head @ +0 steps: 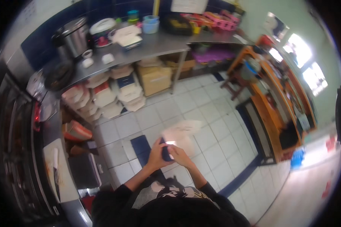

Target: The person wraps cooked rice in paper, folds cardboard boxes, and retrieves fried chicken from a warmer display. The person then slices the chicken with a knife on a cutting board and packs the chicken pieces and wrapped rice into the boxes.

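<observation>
In front of my body, above the tiled floor, I hold a blurred, pale paperboard box blank point(184, 129) with a dark blue panel. My left hand point(156, 155) grips its left side at the blue part, thumb towards the top. My right hand point(179, 156) has its fingers at the blank's near inner edge, close against my left fingers. Pale flaps spread out beyond both hands, partly folded. A bright white patch shows between the hands; motion blur hides its detail.
A steel counter point(159, 44) runs across the back, bearing a steel urn point(76, 37) and paperboard boxes point(128, 37). Stacked boxes point(128, 88) and a carton point(155, 79) sit beneath. At left, a knife point(56, 167) lies on a cutting board point(64, 176). Wooden shelving point(268, 116) stands at right.
</observation>
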A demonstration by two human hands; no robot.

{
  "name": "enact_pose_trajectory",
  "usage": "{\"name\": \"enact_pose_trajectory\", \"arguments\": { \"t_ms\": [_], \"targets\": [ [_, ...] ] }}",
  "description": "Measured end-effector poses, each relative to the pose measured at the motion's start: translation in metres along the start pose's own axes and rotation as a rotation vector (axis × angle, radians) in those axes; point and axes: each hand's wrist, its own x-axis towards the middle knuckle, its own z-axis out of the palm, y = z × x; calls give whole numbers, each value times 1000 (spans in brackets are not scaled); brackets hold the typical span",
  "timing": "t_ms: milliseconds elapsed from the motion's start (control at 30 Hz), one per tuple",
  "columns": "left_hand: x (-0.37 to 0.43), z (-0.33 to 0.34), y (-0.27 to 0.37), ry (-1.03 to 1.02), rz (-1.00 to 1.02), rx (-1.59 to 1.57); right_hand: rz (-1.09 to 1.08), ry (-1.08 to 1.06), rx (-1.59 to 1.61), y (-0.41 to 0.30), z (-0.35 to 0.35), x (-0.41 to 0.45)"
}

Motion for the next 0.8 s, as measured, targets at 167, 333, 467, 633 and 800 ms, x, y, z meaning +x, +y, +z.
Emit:
{"name": "enact_pose_trajectory", "arguments": {
  "t_ms": [167,333,467,633,800],
  "targets": [
    [91,-18,-31,-43,156,14,152,-22,494,6,-4,101],
    [197,-31,-83,62,131,37,2,-31,101,-35,-41,227],
    [321,-44,-138,146,119,144,-128,57,-70,-73,-91,357],
    [455,-75,-266,401,-173,-75,-296,511,-98,-136,-222,540],
    [552,-86,-385,481,-146,-33,-342,399,-315,-111,-225,812]
  ]
}}
